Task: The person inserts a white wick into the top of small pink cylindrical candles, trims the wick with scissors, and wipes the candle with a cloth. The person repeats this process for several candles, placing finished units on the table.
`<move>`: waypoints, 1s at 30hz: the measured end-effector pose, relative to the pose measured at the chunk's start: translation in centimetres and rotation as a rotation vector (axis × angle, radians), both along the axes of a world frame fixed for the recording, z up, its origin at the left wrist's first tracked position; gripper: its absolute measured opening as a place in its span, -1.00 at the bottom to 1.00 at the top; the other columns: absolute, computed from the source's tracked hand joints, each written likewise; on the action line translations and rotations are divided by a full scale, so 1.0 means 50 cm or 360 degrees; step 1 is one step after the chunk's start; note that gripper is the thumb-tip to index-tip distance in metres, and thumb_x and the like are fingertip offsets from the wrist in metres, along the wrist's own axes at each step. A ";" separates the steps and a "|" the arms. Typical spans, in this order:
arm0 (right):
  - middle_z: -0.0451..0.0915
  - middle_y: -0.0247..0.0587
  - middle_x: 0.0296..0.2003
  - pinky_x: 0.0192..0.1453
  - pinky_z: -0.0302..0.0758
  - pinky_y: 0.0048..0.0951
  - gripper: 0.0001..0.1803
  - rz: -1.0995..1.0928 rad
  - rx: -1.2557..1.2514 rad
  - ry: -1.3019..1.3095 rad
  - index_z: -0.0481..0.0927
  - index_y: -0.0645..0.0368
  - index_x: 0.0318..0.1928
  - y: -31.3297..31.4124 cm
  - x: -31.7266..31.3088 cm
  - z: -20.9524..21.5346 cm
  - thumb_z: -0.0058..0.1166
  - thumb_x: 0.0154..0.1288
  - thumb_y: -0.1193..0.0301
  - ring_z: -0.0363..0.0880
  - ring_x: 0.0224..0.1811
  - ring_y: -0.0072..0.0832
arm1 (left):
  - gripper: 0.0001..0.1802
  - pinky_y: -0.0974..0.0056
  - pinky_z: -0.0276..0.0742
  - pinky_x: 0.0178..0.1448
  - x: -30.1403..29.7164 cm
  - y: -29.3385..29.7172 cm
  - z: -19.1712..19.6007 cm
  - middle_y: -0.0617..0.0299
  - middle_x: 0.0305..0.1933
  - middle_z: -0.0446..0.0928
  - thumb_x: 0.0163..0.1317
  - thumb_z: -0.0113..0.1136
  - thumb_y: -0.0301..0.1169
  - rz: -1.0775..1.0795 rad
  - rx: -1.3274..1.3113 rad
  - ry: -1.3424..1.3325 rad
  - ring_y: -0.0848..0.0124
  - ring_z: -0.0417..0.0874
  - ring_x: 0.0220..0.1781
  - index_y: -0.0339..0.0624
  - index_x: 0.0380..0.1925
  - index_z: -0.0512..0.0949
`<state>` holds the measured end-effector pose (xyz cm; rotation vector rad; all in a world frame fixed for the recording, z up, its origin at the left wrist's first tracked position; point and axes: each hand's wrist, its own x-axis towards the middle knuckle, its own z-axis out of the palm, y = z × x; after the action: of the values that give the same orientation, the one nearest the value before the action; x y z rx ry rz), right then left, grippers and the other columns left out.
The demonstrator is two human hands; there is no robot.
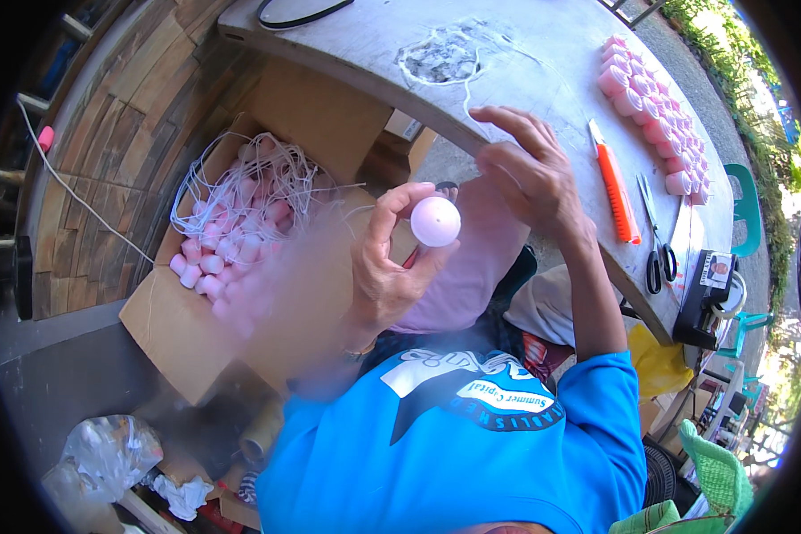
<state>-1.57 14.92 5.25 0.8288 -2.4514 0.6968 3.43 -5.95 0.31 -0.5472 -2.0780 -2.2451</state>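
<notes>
Now pink candle (435, 221) pinched in left hand (390, 267) fingertips.

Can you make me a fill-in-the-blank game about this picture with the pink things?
1. The left hand holds a small round cup coloured ____.
2. The cardboard box on the floor holds more pink cups tangled with white ____.
3. On the table, the utility knife has an ____ handle.
4. Beside the knife lie black-handled ____.

Missing words: pink; string; orange; scissors
</notes>
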 end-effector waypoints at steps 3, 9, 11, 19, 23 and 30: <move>0.59 -0.25 -0.34 -0.19 0.51 -0.31 -0.80 0.0082 -0.0283 -0.0132 0.59 0.15 -0.29 -0.020 0.053 0.031 0.22 0.00 0.58 0.59 -0.31 -0.27 | -0.33 0.17 0.16 0.48 0.000 -0.012 0.003 0.13 0.09 0.50 -0.04 0.39 -0.69 -0.0015 -0.0128 0.0280 0.34 0.49 0.19 -0.20 0.13 0.38; 0.49 -0.24 -0.53 -0.55 0.41 -0.41 -0.75 -0.0070 -0.0244 -0.0102 0.60 0.17 -0.29 -0.054 0.146 0.076 0.30 -0.07 0.55 0.50 -0.57 -0.36 | -0.43 -0.12 0.01 0.49 -0.004 0.003 0.019 0.12 0.03 0.58 -0.03 0.39 -0.59 0.0018 -0.0034 0.0474 0.22 0.59 0.14 -0.12 0.05 0.48; 0.45 -0.26 -0.56 -0.60 0.37 -0.44 -0.75 -0.0107 -0.0175 -0.0039 0.60 0.19 -0.29 -0.058 0.162 0.078 0.31 -0.06 0.54 0.46 -0.62 -0.40 | -0.45 -0.12 0.00 0.50 -0.002 0.006 0.023 0.12 0.03 0.58 -0.04 0.39 -0.59 0.0032 -0.0081 0.0505 0.22 0.58 0.14 -0.12 0.03 0.50; 0.30 -0.30 -0.61 -0.60 0.34 -0.44 -0.70 -0.0141 0.0081 0.0238 0.55 0.25 -0.33 -0.063 0.175 0.065 0.25 -0.20 0.52 0.41 -0.62 -0.47 | -0.42 -0.11 0.12 0.46 -0.007 0.010 0.042 0.10 0.05 0.55 -0.07 0.43 -0.54 0.0111 -0.0422 0.0886 0.20 0.57 0.08 -0.11 0.03 0.49; 0.30 -0.30 -0.60 -0.58 0.34 -0.43 -0.74 -0.0171 0.0106 0.0184 0.53 0.22 -0.36 -0.062 0.180 0.070 0.23 -0.18 0.51 0.41 -0.61 -0.47 | -0.51 -0.10 0.02 0.50 -0.003 0.018 0.045 0.12 0.00 0.58 0.00 0.40 -0.50 0.0128 -0.0343 0.0853 0.24 0.58 0.07 -0.10 0.00 0.56; 0.32 -0.27 -0.57 -0.55 0.37 -0.42 -0.74 -0.0214 0.0167 0.0077 0.50 0.20 -0.38 -0.061 0.184 0.077 0.22 -0.18 0.50 0.45 -0.57 -0.44 | -0.57 -0.05 -0.01 0.51 -0.003 0.021 0.049 0.14 -0.04 0.58 0.04 0.38 -0.50 0.0120 -0.0400 0.0883 0.26 0.58 0.02 -0.09 -0.02 0.61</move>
<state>7.61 11.89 9.07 0.7027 -2.4900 0.4975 3.29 -4.92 2.78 -0.9546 -2.0329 -1.5544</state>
